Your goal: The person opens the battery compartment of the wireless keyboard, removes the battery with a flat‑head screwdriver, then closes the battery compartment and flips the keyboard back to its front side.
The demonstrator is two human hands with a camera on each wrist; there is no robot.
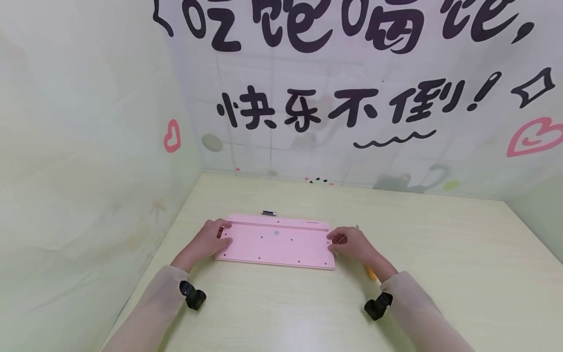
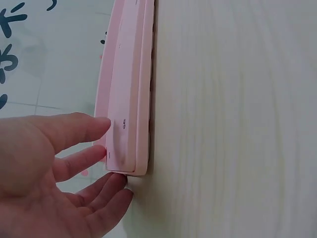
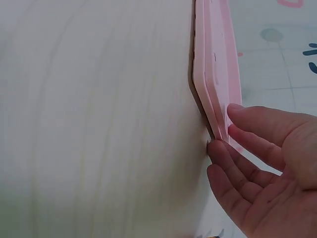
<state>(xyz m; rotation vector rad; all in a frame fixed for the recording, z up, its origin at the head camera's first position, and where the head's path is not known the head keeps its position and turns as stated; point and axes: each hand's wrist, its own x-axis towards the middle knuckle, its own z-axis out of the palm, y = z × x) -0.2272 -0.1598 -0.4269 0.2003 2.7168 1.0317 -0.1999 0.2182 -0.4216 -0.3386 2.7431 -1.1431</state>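
Observation:
A pink keyboard [image 1: 274,247] lies face down on the table, its underside up with several small dark screw spots and a raised bar along the far edge. At its left end my left hand [image 1: 208,239] grips it, thumb on the underside and fingers round the end. My right hand [image 1: 354,243] holds the right end in the same way. In the left wrist view the thumb lies on the keyboard [image 2: 126,99] near its corner, with fingertips at the lower edge. The right wrist view shows thumb and fingers at the other end of the keyboard [image 3: 210,74].
Just behind the keyboard lies a small dark and silver battery [image 1: 269,213]. A tool with an orange handle [image 1: 371,273] is partly hidden under my right forearm. The pale wooden table [image 1: 440,244] meets a printed wall sheet [image 1: 308,156] at the back and another sheet at left.

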